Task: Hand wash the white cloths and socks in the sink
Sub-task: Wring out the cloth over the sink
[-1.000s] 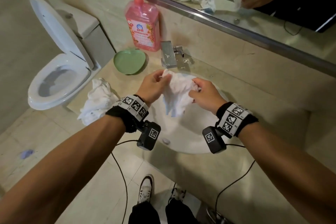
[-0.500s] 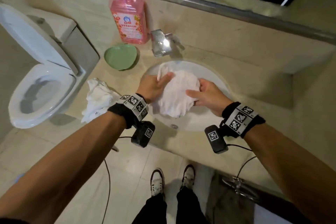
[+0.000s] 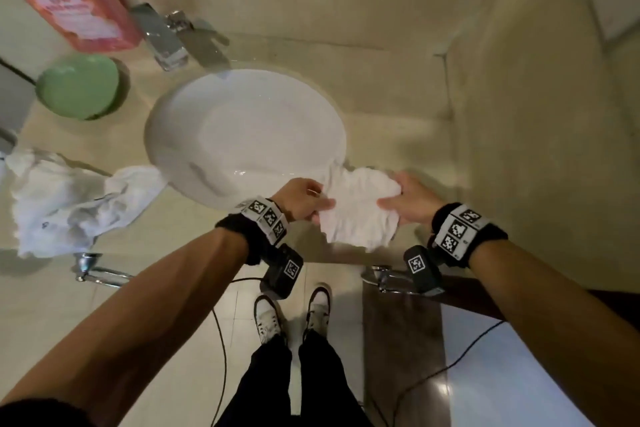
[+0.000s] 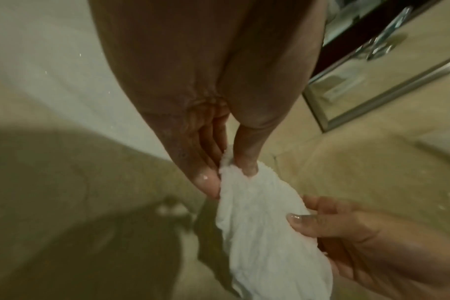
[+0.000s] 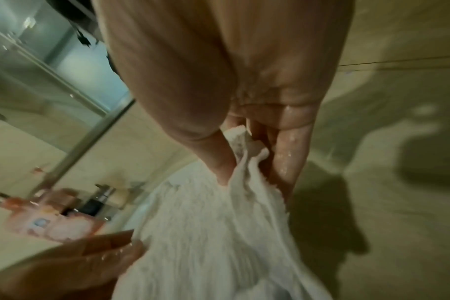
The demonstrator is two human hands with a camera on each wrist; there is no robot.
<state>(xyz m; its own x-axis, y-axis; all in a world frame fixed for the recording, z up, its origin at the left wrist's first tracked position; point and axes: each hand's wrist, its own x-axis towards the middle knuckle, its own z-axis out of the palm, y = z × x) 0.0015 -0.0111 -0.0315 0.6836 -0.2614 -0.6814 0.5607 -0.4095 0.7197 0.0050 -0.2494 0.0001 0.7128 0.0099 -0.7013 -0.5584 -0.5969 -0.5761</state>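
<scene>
White cloth [image 3: 360, 210] has left the sink [image 3: 242, 128]: half a second ago it hung over the basin, and now it is stretched over the bench [image 3: 398, 135] at the sink's right front rim. Left hand [image 3: 301, 199] pinches one edge between thumb and fingers; right hand [image 3: 408, 201] pinches the opposite edge. It looks crumpled, wrinkled and wet, its lower edge hanging free. More white cloths [image 3: 72, 204] lie heaped left of the sink.
</scene>
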